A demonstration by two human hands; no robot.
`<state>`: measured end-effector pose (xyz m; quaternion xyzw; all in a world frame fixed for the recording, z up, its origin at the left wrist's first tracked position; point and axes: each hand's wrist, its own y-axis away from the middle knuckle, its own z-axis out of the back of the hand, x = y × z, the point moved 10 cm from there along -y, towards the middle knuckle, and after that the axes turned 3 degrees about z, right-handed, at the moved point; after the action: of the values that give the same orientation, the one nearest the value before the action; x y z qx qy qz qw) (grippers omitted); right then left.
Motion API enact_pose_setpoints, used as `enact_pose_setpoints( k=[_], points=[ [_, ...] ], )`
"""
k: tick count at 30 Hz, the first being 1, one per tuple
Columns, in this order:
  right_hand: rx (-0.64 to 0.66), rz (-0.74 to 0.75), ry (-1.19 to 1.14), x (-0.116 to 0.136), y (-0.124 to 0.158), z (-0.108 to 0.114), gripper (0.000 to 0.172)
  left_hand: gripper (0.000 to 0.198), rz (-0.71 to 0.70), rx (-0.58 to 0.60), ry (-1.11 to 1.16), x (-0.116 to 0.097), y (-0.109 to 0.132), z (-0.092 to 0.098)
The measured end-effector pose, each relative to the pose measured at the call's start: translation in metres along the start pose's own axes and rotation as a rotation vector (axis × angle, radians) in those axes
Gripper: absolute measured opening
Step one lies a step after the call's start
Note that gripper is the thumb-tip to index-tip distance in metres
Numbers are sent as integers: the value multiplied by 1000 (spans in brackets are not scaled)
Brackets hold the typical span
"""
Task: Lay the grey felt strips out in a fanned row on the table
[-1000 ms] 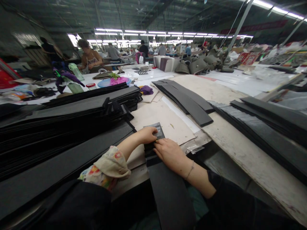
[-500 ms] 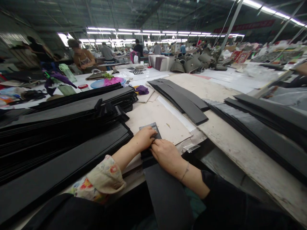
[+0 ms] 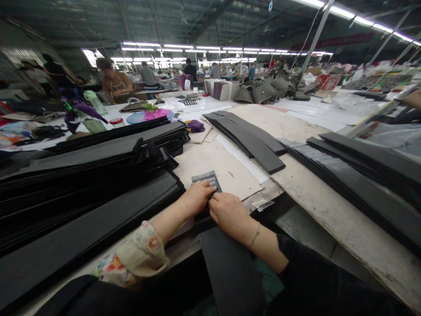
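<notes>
A long dark strip (image 3: 226, 267) runs from my lap up onto the table's near edge. At its far end lies a small grey ribbed patch (image 3: 205, 178). My left hand (image 3: 196, 198) rests on the strip's end with fingers curled, pinching at the patch's near edge. My right hand (image 3: 228, 213) lies beside it, fingers bent and pressed onto the same end, fingertips meeting those of the left hand. The join under the fingers is hidden.
A tall stack of long black strips (image 3: 88, 175) fills the left. More black strips (image 3: 248, 138) lie mid-table, others (image 3: 358, 175) at the right. Beige paper (image 3: 210, 160) covers the table. A seated person (image 3: 115, 83) and several others work at the back.
Both hands stay together at the strip's end, shifting slightly toward me; a little more of the grey patch shows beyond the fingers. The camera view has drifted a little.
</notes>
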<state>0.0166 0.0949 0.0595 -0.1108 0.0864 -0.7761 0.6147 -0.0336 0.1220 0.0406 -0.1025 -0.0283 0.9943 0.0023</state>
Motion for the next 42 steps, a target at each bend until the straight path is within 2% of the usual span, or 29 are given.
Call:
enact_pose_setpoints(
  k=[5, 8, 11, 15, 18, 21, 24, 29, 32, 38, 42],
  points=[
    [-10, 16, -21, -3, -4, 2, 18, 23, 139, 36, 79, 31, 12, 8],
    [-34, 0, -60, -9, -9, 1, 12, 23, 209, 44, 93, 38, 18, 13],
    [-50, -15, -97, -18, -15, 1, 25, 23, 214, 45, 102, 35, 19, 15],
    [14, 34, -157, -24, -26, -7, 37, 24, 187, 29, 126, 34, 18, 14],
    [58, 79, -215, -24, -30, -13, 35, 21, 184, 19, 110, 36, 20, 12],
    [70, 112, -233, -20, -31, -15, 30, 18, 158, 12, 64, 29, 24, 11],
    [84, 114, -173, -17, -30, -16, 23, 23, 126, 9, -57, 13, 29, 9],
    [112, 106, -57, -13, -29, -17, 24, 30, 124, 41, -174, -1, 37, 7],
    [127, 84, -24, -14, -27, -15, 27, 32, 124, 20, -140, 5, 45, 7],
    [121, -6, 39, -20, -25, -8, 32, 35, 228, -76, 7, 32, 64, 5],
    [119, 1, 34, -17, -27, -7, 31, 33, 263, -95, 104, 32, 72, 14]
  ],
)
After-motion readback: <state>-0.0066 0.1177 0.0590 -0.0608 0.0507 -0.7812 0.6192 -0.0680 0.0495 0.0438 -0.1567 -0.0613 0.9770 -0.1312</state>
